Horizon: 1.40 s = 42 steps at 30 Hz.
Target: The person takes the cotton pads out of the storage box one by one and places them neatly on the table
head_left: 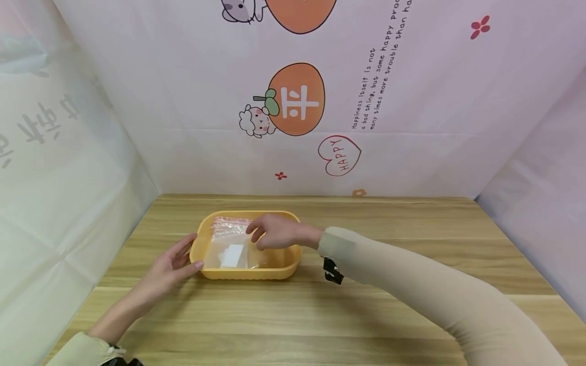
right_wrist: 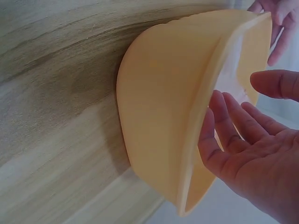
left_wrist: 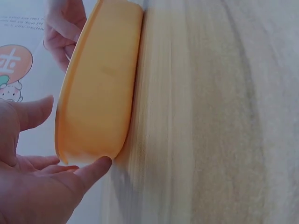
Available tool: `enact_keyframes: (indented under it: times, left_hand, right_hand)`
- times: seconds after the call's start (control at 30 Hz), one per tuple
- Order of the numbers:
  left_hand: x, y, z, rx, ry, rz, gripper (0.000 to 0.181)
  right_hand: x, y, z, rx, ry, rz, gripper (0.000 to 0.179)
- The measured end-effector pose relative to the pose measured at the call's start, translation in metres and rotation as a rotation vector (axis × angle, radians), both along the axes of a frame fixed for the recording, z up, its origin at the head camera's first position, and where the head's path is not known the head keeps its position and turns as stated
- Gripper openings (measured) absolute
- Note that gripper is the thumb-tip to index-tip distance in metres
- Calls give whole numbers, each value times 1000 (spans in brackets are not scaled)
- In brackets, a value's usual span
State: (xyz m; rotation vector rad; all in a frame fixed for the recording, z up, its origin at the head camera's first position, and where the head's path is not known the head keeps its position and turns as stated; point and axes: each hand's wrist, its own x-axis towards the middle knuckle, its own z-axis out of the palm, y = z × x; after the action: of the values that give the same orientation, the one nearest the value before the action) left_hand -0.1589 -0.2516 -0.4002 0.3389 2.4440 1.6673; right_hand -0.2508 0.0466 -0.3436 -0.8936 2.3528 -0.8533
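A shallow yellow plastic basket (head_left: pixel 249 274) stands on the wooden table, left of the middle. Clear zip bags with red-striped tops (head_left: pixel 229 227) lie inside it, and a white rectangular piece (head_left: pixel 232 255) shows among them. My left hand (head_left: pixel 173 264) is at the basket's left end, its fingers spread and touching the outer wall in the left wrist view. My right hand (head_left: pixel 278 232) hovers over the basket's right half, fingers loosely bent. The right wrist view shows a gap between thumb and fingers of that hand (right_wrist: pixel 257 156), with nothing held.
A wooden tabletop (head_left: pixel 389 223) surrounds the basket. White printed cloth (head_left: pixel 206 91) hangs behind it, with more cloth (head_left: pixel 59 178) on the left and right sides. A black strap piece (head_left: pixel 332 271) hangs under the right sleeve.
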Motion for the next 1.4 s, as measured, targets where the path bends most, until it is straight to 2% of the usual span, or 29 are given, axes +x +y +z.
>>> enact_keyframes:
  times: [0.2, 0.33, 0.5, 0.67, 0.83, 0.97, 1.13, 1.4]
  left_hand:
    - [-1, -3, -2, 99, -36, -36, 88]
    - [-2, -3, -5, 134, -43, -51, 89]
    - [-3, -2, -8, 151, -51, -53, 88]
    - [-2, -1, -8, 160, -67, -41, 85]
    - [-3, -1, -8, 173, -83, -26, 85]
    - [-3, -1, -7, 167, -85, -14, 84]
    - [-4, 0, -6, 158, -83, -3, 82]
    - [-4, 0, -8, 171, -82, -7, 83]
  right_hand:
    - [-3, -6, -7, -44, -109, -36, 48]
    - [-4, -8, -10, -69, -155, -57, 48]
    - [-4, -10, -10, -105, -170, -93, 45]
    - [-4, -15, -7, -195, -205, -160, 43]
    - [-13, -25, -9, -292, -301, -198, 47]
    - [-20, -34, -13, -313, -364, -216, 51]
    - [-18, -45, -15, -283, -347, -240, 55]
    - [-4, -60, -17, -271, -305, -329, 57]
